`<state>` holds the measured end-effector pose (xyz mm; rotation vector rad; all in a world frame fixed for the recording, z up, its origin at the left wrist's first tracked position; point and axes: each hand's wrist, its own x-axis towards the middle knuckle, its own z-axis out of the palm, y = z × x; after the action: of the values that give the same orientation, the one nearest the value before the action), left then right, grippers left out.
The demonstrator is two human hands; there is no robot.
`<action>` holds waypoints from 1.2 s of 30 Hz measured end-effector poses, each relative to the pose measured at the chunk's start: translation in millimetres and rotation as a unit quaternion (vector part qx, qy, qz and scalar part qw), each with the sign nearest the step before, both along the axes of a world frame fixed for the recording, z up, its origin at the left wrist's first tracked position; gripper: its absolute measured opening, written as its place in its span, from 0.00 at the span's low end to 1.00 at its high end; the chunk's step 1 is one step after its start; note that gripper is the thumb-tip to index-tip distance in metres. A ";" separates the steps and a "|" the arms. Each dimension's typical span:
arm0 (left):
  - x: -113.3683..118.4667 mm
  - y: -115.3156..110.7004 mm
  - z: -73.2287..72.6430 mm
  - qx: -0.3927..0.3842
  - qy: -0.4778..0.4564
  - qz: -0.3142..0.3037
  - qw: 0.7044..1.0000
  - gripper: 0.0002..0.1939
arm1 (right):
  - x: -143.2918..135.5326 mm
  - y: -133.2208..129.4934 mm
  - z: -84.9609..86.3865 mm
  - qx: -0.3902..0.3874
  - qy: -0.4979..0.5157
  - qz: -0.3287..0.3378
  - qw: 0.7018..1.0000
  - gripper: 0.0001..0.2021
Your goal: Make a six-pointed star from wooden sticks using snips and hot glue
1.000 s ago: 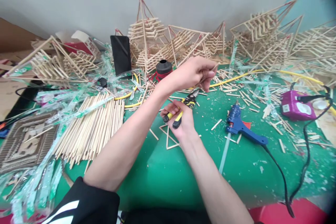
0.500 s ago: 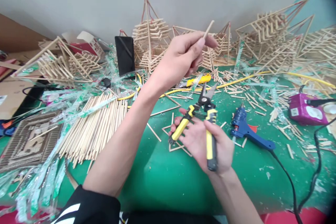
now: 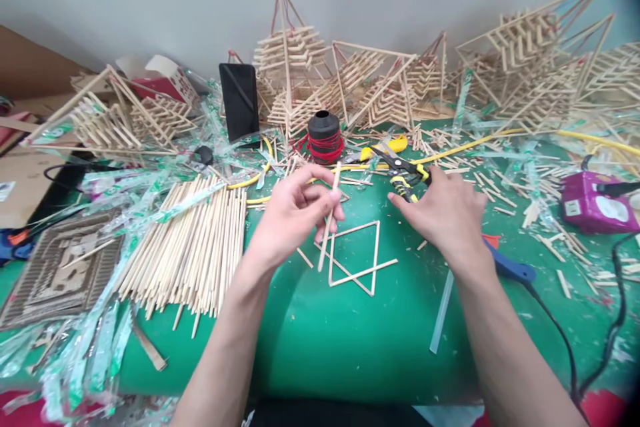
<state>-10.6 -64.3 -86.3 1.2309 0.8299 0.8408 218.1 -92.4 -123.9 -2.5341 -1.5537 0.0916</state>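
My left hand [image 3: 303, 213] pinches a short wooden stick [image 3: 329, 220] between thumb and fingers, held at a slant above the table. Below it, thin sticks joined in a star-like frame [image 3: 376, 247] lie flat on the green surface. My right hand [image 3: 445, 213] is palm down at the yellow-and-black cutting pliers [image 3: 397, 165], thumb and fingers spread apart around the handles. The pliers' blades point up and left, and part of the handles is hidden under the hand. Just behind stands a black spool [image 3: 324, 137] wound with red thread.
A pile of wooden sticks [image 3: 185, 253] lies at left. A blue glue gun [image 3: 507, 263] is partly hidden by my right arm. Behind are a yellow utility knife [image 3: 397, 144], a phone [image 3: 239, 103] and stick-built frames [image 3: 290, 53]. A purple device [image 3: 597, 203] sits at right.
My left hand has come down and back with the stick, uncovering the spool. My right hand has turned palm down and moved forward and right; the pliers have shifted from its palm toward the utility knife.
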 end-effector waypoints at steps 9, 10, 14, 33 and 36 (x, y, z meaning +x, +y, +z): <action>3.9 -29.5 -42.1 -0.007 0.327 0.050 0.944 0.07 | -18.3 -25.5 -18.3 0.134 -0.033 0.094 0.986 0.26; 4.8 -31.0 -41.9 0.036 0.387 0.045 0.920 0.06 | -22.1 -35.0 -18.5 0.158 -0.018 0.109 0.981 0.21; 12.6 -35.0 -37.7 0.157 0.538 -0.033 0.828 0.02 | -35.6 -79.2 -24.5 0.140 0.077 0.190 0.969 0.07; 23.1 -32.8 -26.4 0.359 0.562 -0.189 0.721 0.15 | -77.6 -129.4 0.8 0.192 0.358 0.435 0.803 0.20; 10.9 -48.1 -22.5 0.371 0.568 -0.223 0.700 0.15 | -58.1 -120.8 -5.1 0.262 0.205 0.329 0.884 0.23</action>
<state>0.3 -112.4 -108.8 2.6599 1.0772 -0.1718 159.9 -213.2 -129.0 -1.3986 -1.8544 0.2344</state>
